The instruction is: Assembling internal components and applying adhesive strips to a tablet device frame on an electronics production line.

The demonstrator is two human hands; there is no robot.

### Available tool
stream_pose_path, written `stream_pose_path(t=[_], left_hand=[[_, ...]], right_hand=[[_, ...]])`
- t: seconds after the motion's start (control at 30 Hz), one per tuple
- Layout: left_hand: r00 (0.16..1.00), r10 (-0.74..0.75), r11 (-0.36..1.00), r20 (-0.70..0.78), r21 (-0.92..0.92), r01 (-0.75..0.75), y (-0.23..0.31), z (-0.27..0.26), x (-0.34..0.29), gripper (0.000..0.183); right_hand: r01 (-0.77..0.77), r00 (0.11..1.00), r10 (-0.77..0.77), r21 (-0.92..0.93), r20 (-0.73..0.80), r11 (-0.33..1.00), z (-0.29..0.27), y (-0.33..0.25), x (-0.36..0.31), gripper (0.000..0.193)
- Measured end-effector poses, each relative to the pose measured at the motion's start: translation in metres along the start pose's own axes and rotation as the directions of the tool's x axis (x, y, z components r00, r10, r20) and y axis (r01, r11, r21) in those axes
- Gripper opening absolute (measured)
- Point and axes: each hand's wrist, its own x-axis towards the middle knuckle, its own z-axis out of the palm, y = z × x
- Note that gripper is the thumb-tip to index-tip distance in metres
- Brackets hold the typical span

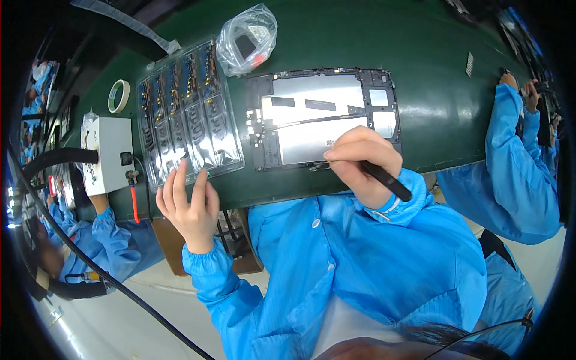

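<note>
My right hand (367,165) grips black tweezers (384,178), thumb and fingers pinched together, the rear end angled toward me. Their front part is mostly hidden by my fingers, over the near edge of an opened tablet (271,157). Silver battery plates (318,90) fill most of the tablet's middle, with black strips across them. A small dark part (320,167) lies at its near edge, by my fingertips. My left hand (189,207) is open, its spread fingertips at the near edge of a clear plastic tray (233,163) that carries several rows of small dark parts.
Behind the tray stands a clear plastic bag (247,39) with things inside. A tape roll (119,96) and a white box (111,150) with a black hose (57,161) are at left. A white strip (470,63) lies far right. Co-workers in blue sit on both sides.
</note>
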Motion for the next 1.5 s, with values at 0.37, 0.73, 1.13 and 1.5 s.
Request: stream_pose_path(t=[0.37, 0.73, 1.13, 1.5], left_hand=[[0.932, 0.324, 0.898, 0.161, -0.361, -0.250, 0.100, 0.075, 0.132, 0.044], [0.965, 0.212, 0.736, 0.155, -0.675, -0.053, 0.094, 0.079, 0.122, 0.041], [0.971, 0.122, 0.595, 0.205, -0.798, 0.094, 0.093, 0.075, 0.122, 0.067], [0.960, 0.234, 0.724, 0.152, -0.686, -0.067, 0.097, 0.074, 0.120, 0.068]], right_hand=[[0.080, 0.991, -0.117, -0.429, -0.061, 0.900, -0.049, -0.016, 0.040, 0.015], [0.447, 0.891, -0.177, -0.733, 0.419, 0.514, -0.046, 0.067, 0.072, 0.021], [0.320, 0.922, -0.006, -0.754, 0.387, 0.574, -0.040, 0.077, 0.067, 0.018], [0.307, 0.914, 0.052, -0.769, 0.402, 0.560, -0.045, 0.060, 0.064, 0.025]])
